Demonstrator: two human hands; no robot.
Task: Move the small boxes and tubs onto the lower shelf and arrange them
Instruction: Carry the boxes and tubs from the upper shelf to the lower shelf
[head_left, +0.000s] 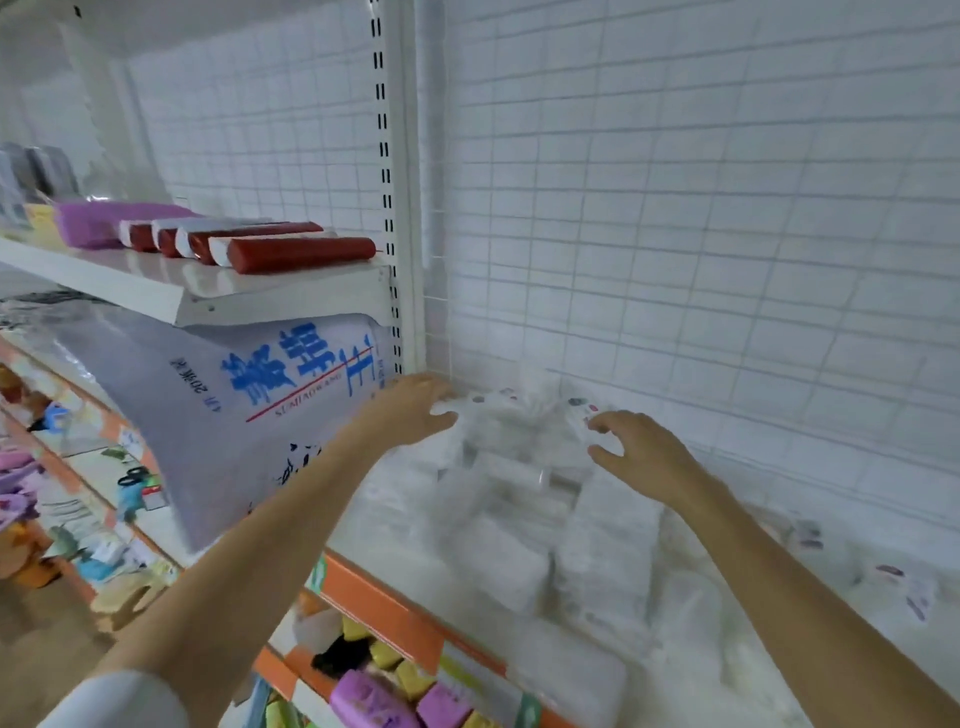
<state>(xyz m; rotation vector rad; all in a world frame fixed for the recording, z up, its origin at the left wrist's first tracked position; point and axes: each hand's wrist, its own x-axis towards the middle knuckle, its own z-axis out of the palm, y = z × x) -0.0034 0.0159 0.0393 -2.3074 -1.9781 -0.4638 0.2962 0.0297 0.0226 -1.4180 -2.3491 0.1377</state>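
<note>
Several clear plastic tubs and small boxes (519, 467) stand in blurred rows on the white shelf (374, 514) with the orange front edge. My left hand (415, 410) reaches to the left side of the rearmost tubs, fingers loosely curled and touching one with a dotted label (483, 402). My right hand (639, 447) hovers at the right side of the same group, fingers spread and bent, close to another labelled tub (579, 408). Motion blur hides whether either hand grips anything.
A large white bag with blue characters (249, 415) leans at the left of the shelf. Above it a shelf carries red rolls (296, 252) and a purple pack (98, 221). More labelled tubs (898, 582) lie far right. Coloured goods (384, 696) fill the shelves below.
</note>
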